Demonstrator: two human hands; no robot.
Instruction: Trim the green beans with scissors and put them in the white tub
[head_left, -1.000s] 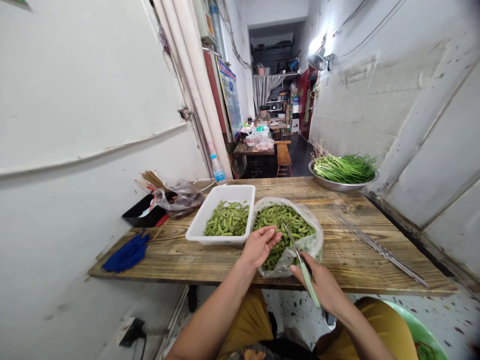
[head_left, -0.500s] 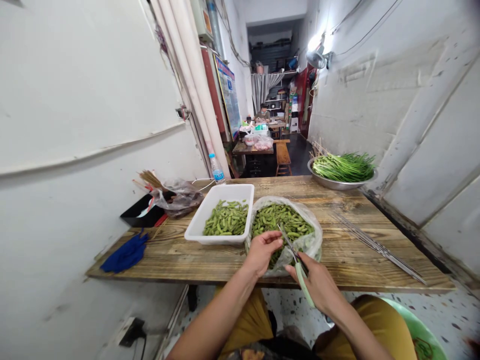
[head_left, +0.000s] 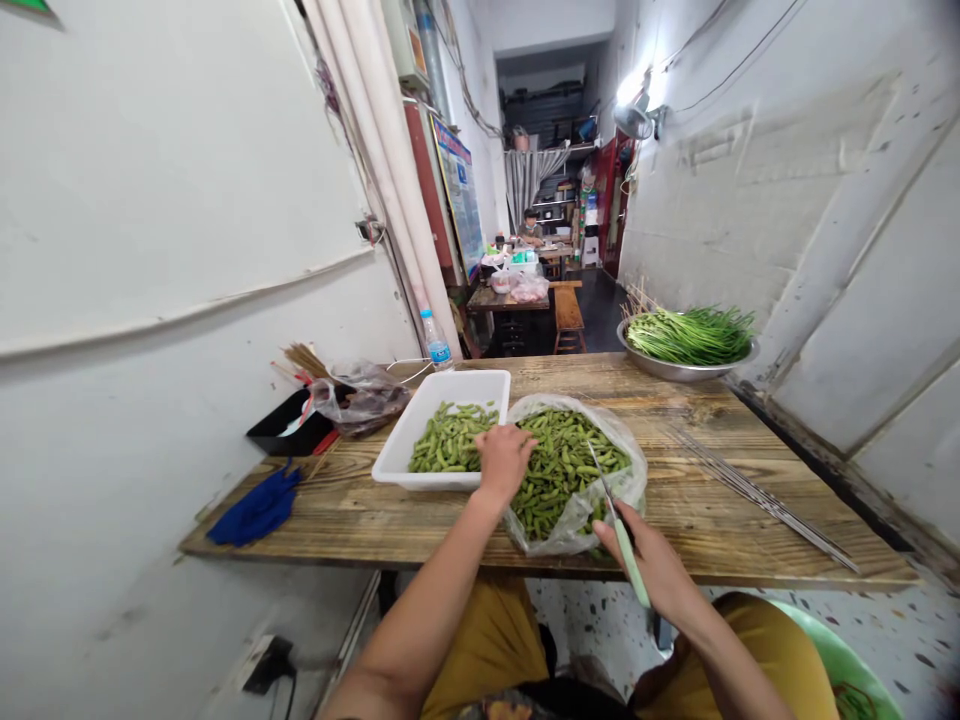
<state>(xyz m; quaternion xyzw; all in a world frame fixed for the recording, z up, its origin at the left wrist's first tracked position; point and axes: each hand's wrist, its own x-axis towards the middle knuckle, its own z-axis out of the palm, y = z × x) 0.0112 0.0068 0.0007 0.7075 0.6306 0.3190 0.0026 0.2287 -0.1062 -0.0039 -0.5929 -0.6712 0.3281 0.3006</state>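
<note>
Plank-topped wooden table (head_left: 352, 530), set in a narrow white-walled room.

Left hand (head_left: 504, 455): back uppermost, over the side of the white tray (head_left: 386, 460) nearest the plastic bag (head_left: 634, 490); fingers bent and a little parted; whether anything is pinched beneath cannot be told.

Right hand (head_left: 651, 562): closed round the pale green handles of one pair of scissors (head_left: 631, 562), points directed forward over the bag; blade gap too fine to tell.

Tray pods (head_left: 446, 440): green, loose, heaped toward the near side. Bag pods (head_left: 551, 465): green, loose, in the opened bag just right of the tray.

Outlying items: metal rods (head_left: 765, 498), right; steel bowl (head_left: 679, 373) of long green stalks (head_left: 690, 335), far right; water bottle (head_left: 437, 342), behind the tray; blue cloth (head_left: 255, 508), left.

Handling, as judged: grip any pod by its middle, ends free; keep scissor points off the left fingers and the thin bag; lift the left wrist clear of the tray's rim.

Variance from half a second ago: left hand, then over the bag with fingertips beside the blades, now shifted left to the tray's edge; scissors slightly farther right, well apart from it.
</note>
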